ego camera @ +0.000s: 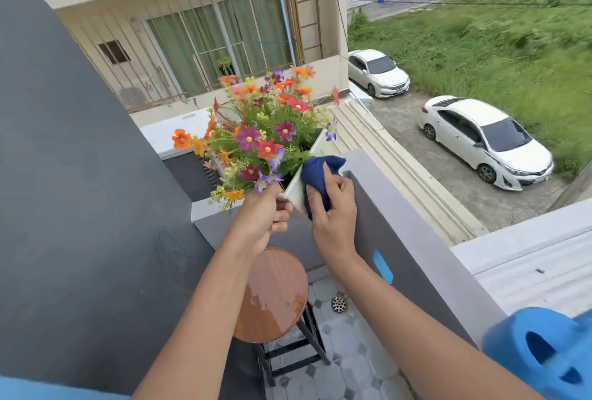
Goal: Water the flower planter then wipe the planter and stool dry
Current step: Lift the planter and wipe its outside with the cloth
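Stool [272, 297] under lifted planter [296, 190]; blue watering can [544, 351] far right.

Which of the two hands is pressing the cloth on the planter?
The right hand presses the dark blue cloth against the white rectangular planter's side; the left hand only grips the planter's near corner.

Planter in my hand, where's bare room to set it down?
The round stool seat is bare but wet. The grey ledge top is free between the cloth and the blue watering can. Beside the stool legs, tiled floor around the drain is open but narrow. Flowers crowd the left.
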{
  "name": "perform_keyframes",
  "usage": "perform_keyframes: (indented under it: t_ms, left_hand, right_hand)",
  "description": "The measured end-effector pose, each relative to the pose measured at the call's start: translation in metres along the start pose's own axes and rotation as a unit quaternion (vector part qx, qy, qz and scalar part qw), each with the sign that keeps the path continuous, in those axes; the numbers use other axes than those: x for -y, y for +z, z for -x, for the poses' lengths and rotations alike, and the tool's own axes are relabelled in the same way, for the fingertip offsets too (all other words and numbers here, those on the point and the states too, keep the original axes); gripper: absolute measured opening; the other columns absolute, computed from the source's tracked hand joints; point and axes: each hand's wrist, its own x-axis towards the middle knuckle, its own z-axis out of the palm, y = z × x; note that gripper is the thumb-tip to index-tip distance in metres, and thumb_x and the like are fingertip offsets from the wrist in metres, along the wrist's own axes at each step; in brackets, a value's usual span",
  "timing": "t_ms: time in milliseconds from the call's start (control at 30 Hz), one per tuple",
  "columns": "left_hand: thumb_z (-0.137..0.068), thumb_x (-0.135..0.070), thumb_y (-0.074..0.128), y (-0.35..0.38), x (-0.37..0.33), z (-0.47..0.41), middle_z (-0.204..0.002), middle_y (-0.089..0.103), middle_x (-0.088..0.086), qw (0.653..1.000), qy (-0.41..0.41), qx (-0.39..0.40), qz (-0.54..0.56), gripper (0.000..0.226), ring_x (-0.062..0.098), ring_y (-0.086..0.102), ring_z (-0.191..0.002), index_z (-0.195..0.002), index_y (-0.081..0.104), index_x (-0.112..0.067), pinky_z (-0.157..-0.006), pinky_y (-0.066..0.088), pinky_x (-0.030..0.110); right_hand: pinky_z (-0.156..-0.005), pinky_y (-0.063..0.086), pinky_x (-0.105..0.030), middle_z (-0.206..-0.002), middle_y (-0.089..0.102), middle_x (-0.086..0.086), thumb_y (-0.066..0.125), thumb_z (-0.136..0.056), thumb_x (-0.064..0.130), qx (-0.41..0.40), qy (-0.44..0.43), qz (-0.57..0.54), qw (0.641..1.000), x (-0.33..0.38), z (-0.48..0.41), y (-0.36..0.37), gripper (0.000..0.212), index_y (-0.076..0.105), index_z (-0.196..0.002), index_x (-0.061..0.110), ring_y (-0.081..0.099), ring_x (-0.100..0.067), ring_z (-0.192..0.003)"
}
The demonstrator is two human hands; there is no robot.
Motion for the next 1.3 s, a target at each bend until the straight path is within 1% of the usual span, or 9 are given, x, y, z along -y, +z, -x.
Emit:
perform_keyframes:
  t_ms: [233,367,667,800,867,1000,1067,1100,1300]
  left_hand:
    - [-0.096,-0.007,0.043,-0.002,0.003,0.009,-0.060,0.050,0.010,0.999,0.016,0.029,-0.025,0.025,0.008,0.029,-0.036,-0.071,0.044,-0.008,-0.039,0.020,0.022]
    - [-0.099,-0.007,0.040,-0.008,0.009,0.007,-0.061,0.050,0.010,0.998,0.011,0.012,-0.059,0.025,0.008,0.029,-0.035,-0.074,0.045,-0.008,-0.042,0.019,0.023]
    - [-0.097,-0.012,0.042,-0.012,0.000,-0.009,-0.061,0.050,0.011,0.999,0.012,-0.025,-0.015,0.022,0.006,0.029,-0.032,-0.075,0.044,-0.009,-0.035,0.018,0.019]
    - [-0.094,-0.013,0.045,-0.020,-0.007,-0.014,-0.060,0.049,0.012,0.999,0.013,-0.034,-0.038,0.022,0.007,0.027,-0.031,-0.073,0.045,-0.008,-0.034,0.016,0.017]
    - [-0.093,-0.012,0.044,-0.024,-0.008,-0.013,-0.059,0.048,0.012,0.999,0.013,-0.028,-0.037,0.022,0.007,0.025,-0.030,-0.071,0.044,-0.009,-0.033,0.015,0.016]
    - [-0.091,-0.009,0.042,-0.033,-0.010,-0.009,-0.049,0.046,0.010,0.999,0.008,-0.029,-0.041,0.028,0.007,0.021,-0.027,-0.064,0.042,-0.010,-0.034,0.012,0.013]
    - [-0.090,-0.008,0.042,-0.039,-0.012,-0.009,-0.042,0.047,0.009,0.997,0.003,-0.022,-0.069,0.028,0.008,0.019,-0.027,-0.062,0.041,-0.011,-0.035,0.012,0.013]
    - [-0.090,-0.007,0.041,-0.042,-0.012,-0.009,-0.041,0.047,0.008,0.996,0.000,-0.015,-0.085,0.028,0.008,0.019,-0.028,-0.063,0.041,-0.011,-0.036,0.011,0.013]
    - [-0.091,-0.007,0.036,-0.046,-0.018,-0.004,-0.046,0.045,0.010,0.987,-0.003,0.041,-0.157,0.029,0.009,0.017,-0.031,-0.064,0.042,-0.012,-0.038,0.013,0.012]
  right_hand:
    - [-0.079,0.036,-0.010,-0.112,0.045,-0.010,0.054,-0.101,0.018,-0.074,0.141,0.058,0.985,-0.030,-0.045,-0.006,0.045,0.049,-0.144,0.007,0.049,-0.018,-0.091]
    - [-0.080,0.040,-0.028,-0.103,0.050,-0.014,0.051,-0.096,0.027,-0.058,0.229,0.076,0.969,-0.044,-0.056,-0.009,0.029,0.064,-0.106,0.004,0.050,-0.023,-0.086]
    - [-0.079,0.041,-0.021,-0.099,0.054,-0.001,0.064,-0.094,0.012,0.027,0.000,0.051,0.998,0.001,0.009,0.005,0.030,0.063,-0.123,0.005,0.052,-0.002,-0.090]
    - [-0.078,0.041,-0.018,-0.098,0.057,0.001,0.065,-0.093,0.007,0.118,0.018,0.037,0.992,-0.017,0.040,-0.005,0.024,0.066,-0.117,0.006,0.054,0.003,-0.091]
    - [-0.074,0.043,-0.023,-0.095,0.059,-0.005,0.064,-0.094,0.007,0.080,0.096,-0.010,0.992,-0.010,0.042,-0.007,0.010,0.068,-0.103,0.010,0.056,-0.003,-0.084]
    - [-0.075,0.044,-0.013,-0.104,0.060,-0.013,0.062,-0.097,0.014,-0.051,0.173,-0.066,0.981,0.004,0.001,-0.023,0.018,0.063,-0.092,0.031,0.057,0.002,-0.082]
    - [-0.079,0.049,-0.034,-0.102,0.062,-0.015,0.063,-0.094,0.027,-0.061,0.185,-0.051,0.980,0.002,-0.032,-0.035,0.004,0.066,-0.092,0.024,0.061,-0.018,-0.087]
    - [-0.075,0.049,-0.041,-0.095,0.063,-0.016,0.062,-0.090,0.031,-0.045,0.189,-0.024,0.981,-0.002,-0.048,-0.040,0.015,0.066,-0.089,0.017,0.061,-0.026,-0.083]
    - [-0.046,0.030,-0.031,-0.060,0.049,-0.017,0.061,-0.093,0.016,0.106,0.238,-0.030,0.965,0.007,-0.096,-0.059,0.031,0.059,-0.076,-0.011,0.042,-0.023,-0.047]
